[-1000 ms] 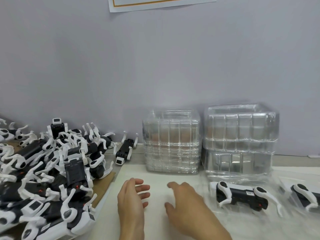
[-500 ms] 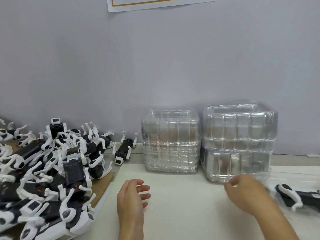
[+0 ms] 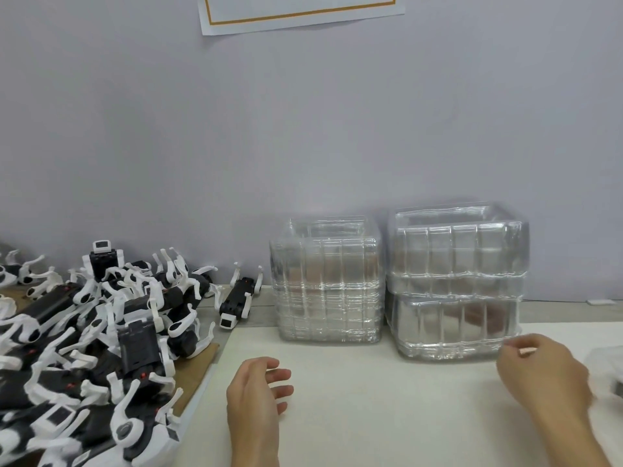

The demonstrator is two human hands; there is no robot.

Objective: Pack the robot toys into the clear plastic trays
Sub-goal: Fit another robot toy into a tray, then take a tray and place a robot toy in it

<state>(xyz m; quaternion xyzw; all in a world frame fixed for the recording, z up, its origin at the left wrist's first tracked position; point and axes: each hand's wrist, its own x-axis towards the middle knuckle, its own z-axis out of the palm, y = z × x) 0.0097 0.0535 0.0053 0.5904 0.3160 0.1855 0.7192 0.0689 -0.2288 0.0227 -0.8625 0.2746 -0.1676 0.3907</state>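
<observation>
A heap of black-and-white robot toys (image 3: 101, 332) lies on the left, with one robot toy (image 3: 236, 301) apart by the wall. Two stacks of clear plastic trays stand at the back: a left stack (image 3: 327, 284) and a taller right stack (image 3: 455, 281). My left hand (image 3: 256, 389) hovers over the white mat, fingers relaxed, holding nothing. My right hand (image 3: 539, 372) is beside the lower right corner of the right stack, fingers loosely curled, blurred, with nothing seen in it. A blurred clear tray (image 3: 606, 365) with something dark in it shows at the right edge.
The toy heap rests on brown cardboard (image 3: 199, 365). A white mat (image 3: 387, 416) covers the table in front of the stacks. A grey wall rises close behind, with a sheet of paper (image 3: 300, 11) stuck to it.
My right hand has swept from the middle to the right, and the trays holding packed robot toys have slid almost out of view at the right. My left hand has barely moved.
</observation>
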